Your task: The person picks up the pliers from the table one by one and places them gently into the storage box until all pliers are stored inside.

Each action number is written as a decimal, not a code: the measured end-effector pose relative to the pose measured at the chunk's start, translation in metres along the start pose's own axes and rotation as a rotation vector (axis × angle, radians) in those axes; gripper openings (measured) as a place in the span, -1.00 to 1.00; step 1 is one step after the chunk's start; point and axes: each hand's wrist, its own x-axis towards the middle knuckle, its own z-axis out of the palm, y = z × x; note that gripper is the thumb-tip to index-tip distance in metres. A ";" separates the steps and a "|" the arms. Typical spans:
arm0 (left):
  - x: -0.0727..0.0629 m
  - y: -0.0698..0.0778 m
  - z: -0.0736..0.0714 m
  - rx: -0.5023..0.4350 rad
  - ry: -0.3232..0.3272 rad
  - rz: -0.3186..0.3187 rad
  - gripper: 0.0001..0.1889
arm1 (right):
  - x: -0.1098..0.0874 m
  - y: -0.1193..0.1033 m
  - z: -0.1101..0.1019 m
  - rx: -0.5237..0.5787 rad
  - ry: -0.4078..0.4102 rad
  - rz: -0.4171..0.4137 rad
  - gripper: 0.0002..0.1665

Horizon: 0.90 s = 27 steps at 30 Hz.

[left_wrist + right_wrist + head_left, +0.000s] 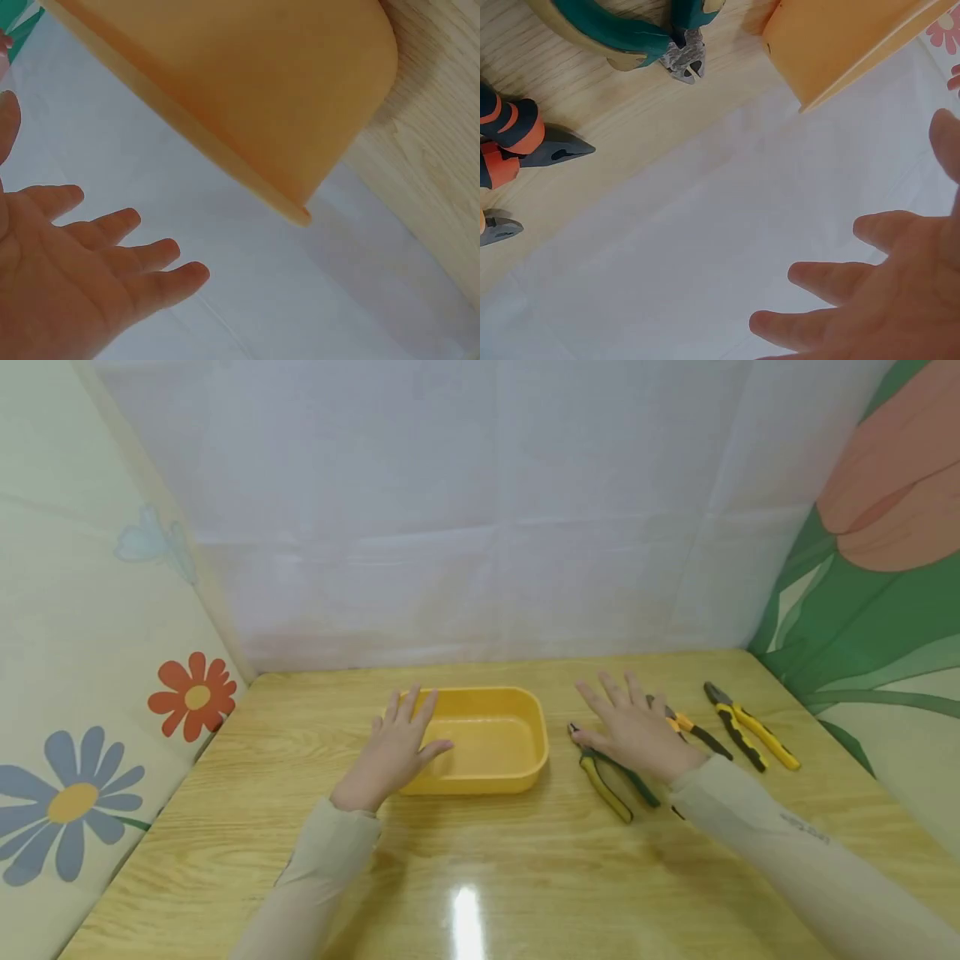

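A yellow plastic bin [480, 783] sits on the table, with my left hand [393, 747] spread over its left end. In the left wrist view the fingers [161, 289] are straight and apart, beside the bin's wall [285, 90]. My right hand [637, 733] hovers with fingers spread over the tools to the right, holding nothing. Below its thumb lie green-handled diagonal cutters [606, 789], handles toward me. Orange-and-black long-nose pliers [705, 737] are partly hidden behind the right hand. Farther right lie yellow-and-black combination pliers [738, 718].
The wood-grain table [525, 885] meets a white cloth backdrop [480, 527] behind the bin. Flower-printed cloths stand along the left [75, 610] and right sides. A bright light reflection shows near the table's front.
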 end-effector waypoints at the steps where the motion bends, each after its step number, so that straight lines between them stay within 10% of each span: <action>1: -0.001 -0.001 0.001 -0.008 0.011 -0.003 -0.19 | 0.000 0.000 0.000 0.001 -0.001 0.001 -0.10; 11: -0.007 -0.014 0.006 -0.111 0.157 0.009 -0.30 | -0.006 0.002 -0.003 0.043 -0.024 0.018 -0.09; 27: -0.006 -0.033 0.007 -0.326 0.158 -0.123 -0.42 | -0.017 0.011 -0.005 0.041 -0.007 0.022 -0.07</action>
